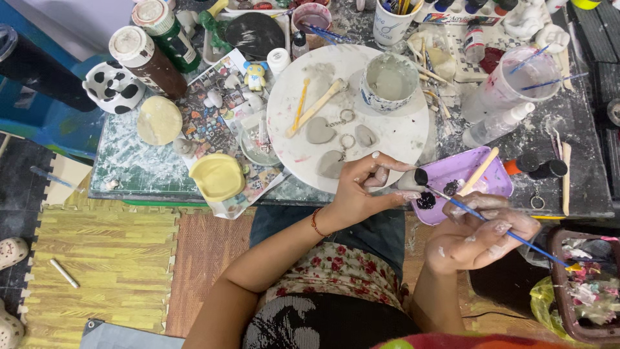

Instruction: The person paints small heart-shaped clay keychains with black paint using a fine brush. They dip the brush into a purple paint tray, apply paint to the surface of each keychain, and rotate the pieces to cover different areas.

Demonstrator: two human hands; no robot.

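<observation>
My left hand (363, 187) pinches a small grey clay piece (409, 179) whose right end is painted black. My right hand (483, 231) holds a thin blue paintbrush (510, 235), its tip touching the piece's black end. Both hands hover at the table's front edge, beside a purple tray (497, 179) with a blob of black paint (426, 200) and a wooden stick (479, 170). Just behind my left hand is a round white board (400, 132) carrying three grey clay hearts (319, 130) with key rings, wooden tools and a cup of grey water (389, 82).
The cluttered table holds paint bottles (147, 59), a panda-patterned cup (113, 86), a yellow lid (217, 176), a clay disc (159, 120), a plastic cup with brushes (510, 84) and black-capped tubes (536, 167). A brown basket (584, 284) stands at right. Yellow foam mats (97, 265) cover the floor.
</observation>
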